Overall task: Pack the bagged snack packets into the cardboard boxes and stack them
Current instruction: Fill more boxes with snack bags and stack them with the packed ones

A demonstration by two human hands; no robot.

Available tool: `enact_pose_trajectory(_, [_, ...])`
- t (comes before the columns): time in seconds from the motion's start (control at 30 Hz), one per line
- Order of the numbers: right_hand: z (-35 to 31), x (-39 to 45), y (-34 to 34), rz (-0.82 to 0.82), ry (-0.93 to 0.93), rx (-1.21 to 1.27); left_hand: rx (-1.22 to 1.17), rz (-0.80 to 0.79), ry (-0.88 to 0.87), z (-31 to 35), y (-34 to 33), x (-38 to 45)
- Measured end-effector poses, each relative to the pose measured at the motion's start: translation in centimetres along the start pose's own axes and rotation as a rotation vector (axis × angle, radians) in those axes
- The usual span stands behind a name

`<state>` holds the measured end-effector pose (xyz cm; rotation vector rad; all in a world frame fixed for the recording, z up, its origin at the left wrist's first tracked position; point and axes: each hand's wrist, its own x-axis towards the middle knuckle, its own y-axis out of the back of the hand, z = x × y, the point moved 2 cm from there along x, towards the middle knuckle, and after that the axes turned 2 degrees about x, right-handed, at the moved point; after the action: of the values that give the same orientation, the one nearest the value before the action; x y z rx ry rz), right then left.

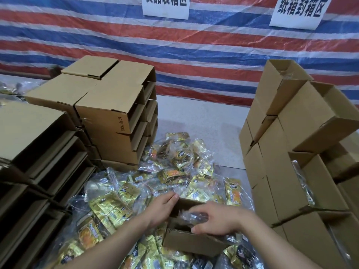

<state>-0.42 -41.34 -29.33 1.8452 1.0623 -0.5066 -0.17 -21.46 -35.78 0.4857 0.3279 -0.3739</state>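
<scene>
An open cardboard box (191, 242) lies in the pile of gold snack packets in clear bags (174, 162) on the table. My left hand (161, 207) holds the box's far left edge, fingers curled over the rim. My right hand (215, 218) presses a clear bag of packets (191, 217) down into the box opening, fingers spread over it. The inside of the box is mostly hidden by my hands.
Stacks of empty cardboard boxes (108, 113) stand at the left and back left. Filled boxes (291, 152) are stacked at the right, one with a bag showing. A striped tarp (194, 45) with two white signs hangs behind the grey table (204, 121).
</scene>
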Motion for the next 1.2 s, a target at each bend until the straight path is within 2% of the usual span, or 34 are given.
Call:
enact_pose_trajectory(0.1, [-0.2, 2.2, -0.8, -0.068, -0.072, -0.104, 0.001, 0.011, -0.028, -0.2, -0.7, 0.2])
enact_pose_trajectory(0.27, [0.0, 6.8, -4.1, -0.084, -0.134, -0.177, -0.031, 0.055, -0.024, -0.7, -1.4, 0.6])
enact_pose_trajectory(0.37, [1.2, 8.6, -6.6, -0.081, -0.153, -0.189, 0.030, 0.041, -0.053, -1.2, -1.4, 0.6])
enact_pose_trajectory(0.57, [2.4, 7.0, -6.5, 0.000, -0.084, 0.253, 0.004, 0.053, -0.055, -1.9, -1.4, 0.8])
enact_pose_trajectory(0.73, [2.7, 4.7, -4.6, 0.069, -0.105, 0.198, 0.053, 0.034, -0.066, -1.8, -1.9, 0.8])
enact_pose_trajectory(0.87, [2.1, 5.6, -5.8, -0.107, -0.192, 0.083, 0.075, 0.049, -0.076, -1.7, -2.0, 0.7])
enact_pose_trajectory(1.0, [1.9, 6.9, -8.0, -0.140, -0.298, 0.182, 0.172, 0.029, -0.115, -1.3, -2.8, -0.2])
enact_pose_trajectory(1.1, [1.9, 6.6, -8.5, -0.091, -0.314, 0.273, 0.167, 0.058, -0.126, -1.2, -3.0, -0.2])
enact_pose_trajectory(1.2, [2.7, 5.4, -7.3, -0.002, -0.250, 0.323, 0.159, 0.064, -0.111, -1.1, -2.8, -0.1])
